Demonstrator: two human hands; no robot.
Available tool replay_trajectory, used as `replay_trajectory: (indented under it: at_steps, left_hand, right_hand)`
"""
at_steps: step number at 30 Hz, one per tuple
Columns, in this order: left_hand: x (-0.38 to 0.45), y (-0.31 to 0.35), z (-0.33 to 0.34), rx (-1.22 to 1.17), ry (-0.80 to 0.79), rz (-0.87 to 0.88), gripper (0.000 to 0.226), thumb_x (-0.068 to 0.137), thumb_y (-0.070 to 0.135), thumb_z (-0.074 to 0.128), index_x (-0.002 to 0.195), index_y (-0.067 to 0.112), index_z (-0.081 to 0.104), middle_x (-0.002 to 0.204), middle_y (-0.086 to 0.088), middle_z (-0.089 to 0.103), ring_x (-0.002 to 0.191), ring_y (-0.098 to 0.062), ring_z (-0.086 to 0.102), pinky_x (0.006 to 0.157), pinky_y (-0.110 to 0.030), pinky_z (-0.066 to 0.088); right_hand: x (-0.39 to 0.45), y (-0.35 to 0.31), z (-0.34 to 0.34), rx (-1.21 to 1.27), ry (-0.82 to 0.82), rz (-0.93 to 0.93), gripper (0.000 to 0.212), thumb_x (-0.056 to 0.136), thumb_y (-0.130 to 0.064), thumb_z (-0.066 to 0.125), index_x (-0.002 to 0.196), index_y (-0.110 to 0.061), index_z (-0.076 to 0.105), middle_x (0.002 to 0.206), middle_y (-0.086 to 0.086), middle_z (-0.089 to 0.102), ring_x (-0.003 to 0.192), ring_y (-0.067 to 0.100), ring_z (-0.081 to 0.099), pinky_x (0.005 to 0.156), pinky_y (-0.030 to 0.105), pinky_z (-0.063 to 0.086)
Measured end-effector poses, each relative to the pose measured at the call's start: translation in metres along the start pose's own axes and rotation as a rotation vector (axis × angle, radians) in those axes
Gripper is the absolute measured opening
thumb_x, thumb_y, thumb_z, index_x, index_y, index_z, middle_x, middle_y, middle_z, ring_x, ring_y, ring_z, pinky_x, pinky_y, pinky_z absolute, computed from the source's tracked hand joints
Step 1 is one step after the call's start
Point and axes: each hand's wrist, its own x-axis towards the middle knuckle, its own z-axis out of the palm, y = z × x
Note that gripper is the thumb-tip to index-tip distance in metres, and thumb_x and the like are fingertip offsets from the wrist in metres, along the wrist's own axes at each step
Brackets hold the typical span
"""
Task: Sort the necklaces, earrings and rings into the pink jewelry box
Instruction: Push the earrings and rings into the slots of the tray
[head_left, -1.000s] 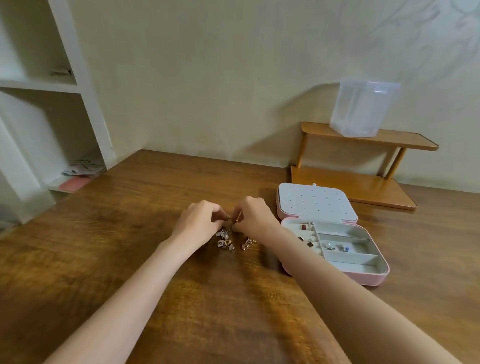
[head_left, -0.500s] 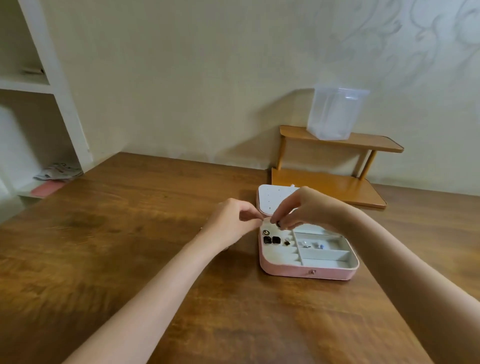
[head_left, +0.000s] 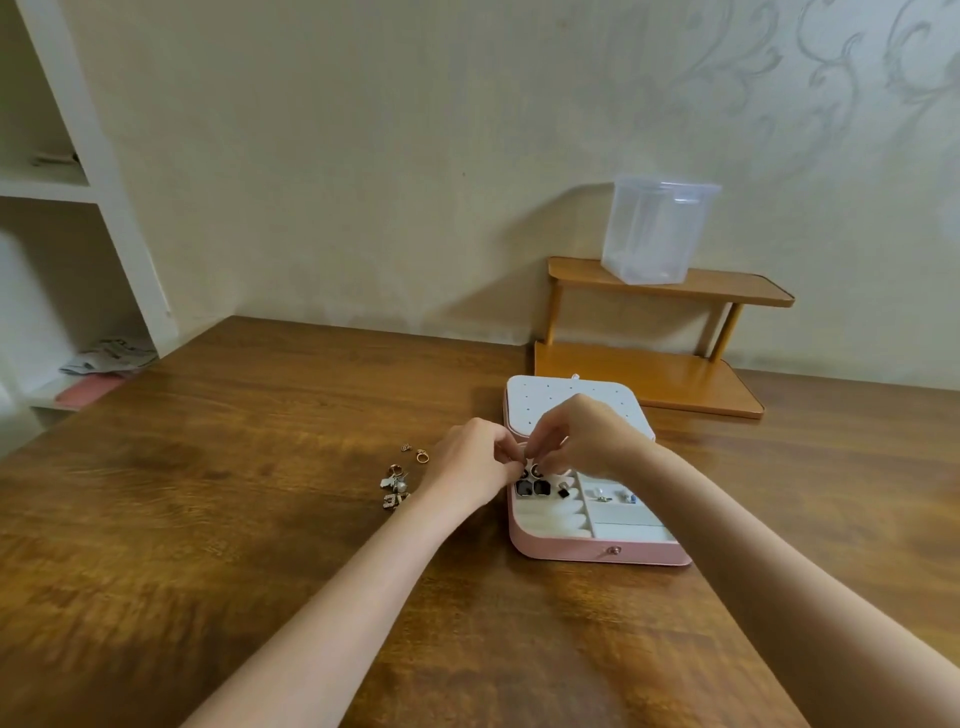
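Pinching something tiny between both my hands over the far left corner of the pink jewelry box (head_left: 597, 553).

My left hand (head_left: 470, 465) and right hand (head_left: 587, 436) meet fingertip to fingertip, fingers curled; whatever small piece they grip is too small and hidden for me to tell what it is. The box lies open on the tabletop (head_left: 234, 519) toward its far right side, its white lid (head_left: 530, 397) folded back flat. Black earrings (head_left: 532, 487) sit in the left ring-roll section, and a few small pieces (head_left: 615, 496) lie in a right compartment. Loose rings and earrings (head_left: 397, 480) wait on the tabletop just left of my left hand. Beyond the box, a clear plastic container (head_left: 657, 231) stands on a wooden shelf rack (head_left: 727, 293) against the wall.
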Motion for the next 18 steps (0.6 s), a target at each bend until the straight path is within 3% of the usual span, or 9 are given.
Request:
replay_trajectory:
  at_steps: [7, 13, 18]
  left_hand:
    - [0.0014, 0.0008, 0.0004, 0.003, -0.002, -0.010, 0.010, 0.086, 0.020, 0.064, 0.095, 0.020, 0.069, 0.087, 0.008, 0.056, 0.085, -0.010, 0.052, 0.075, -0.026, 0.047]
    - [0.0019, 0.0012, 0.0003, -0.003, -0.005, -0.014, 0.011, 0.086, 0.022, 0.064, 0.096, 0.021, 0.069, 0.089, 0.009, 0.057, 0.085, -0.010, 0.052, 0.072, -0.023, 0.044]
    - [0.0012, 0.0011, 0.0027, 0.012, 0.014, -0.025, 0.011, 0.085, 0.025, 0.066, 0.095, 0.022, 0.066, 0.090, 0.007, 0.061, 0.080, -0.008, 0.053, 0.063, -0.020, 0.045]
  right_hand:
    - [-0.0038, -0.0007, 0.0052, -0.112, 0.081, -0.063, 0.015, 0.079, 0.000, 0.067, 0.092, -0.005, 0.073, 0.096, 0.008, 0.070, 0.077, 0.013, 0.060, 0.059, 0.007, 0.041]
    - [-0.0026, 0.0017, -0.0005, -0.119, 0.115, -0.041, 0.013, 0.080, -0.006, 0.066, 0.091, -0.005, 0.074, 0.090, 0.011, 0.071, 0.066, 0.013, 0.058, 0.063, 0.016, 0.047]
    - [-0.0053, 0.0002, 0.0046, -0.132, 0.060, -0.042, 0.014, 0.079, -0.011, 0.070, 0.092, -0.006, 0.074, 0.090, 0.009, 0.071, 0.069, 0.012, 0.057, 0.060, 0.013, 0.044]
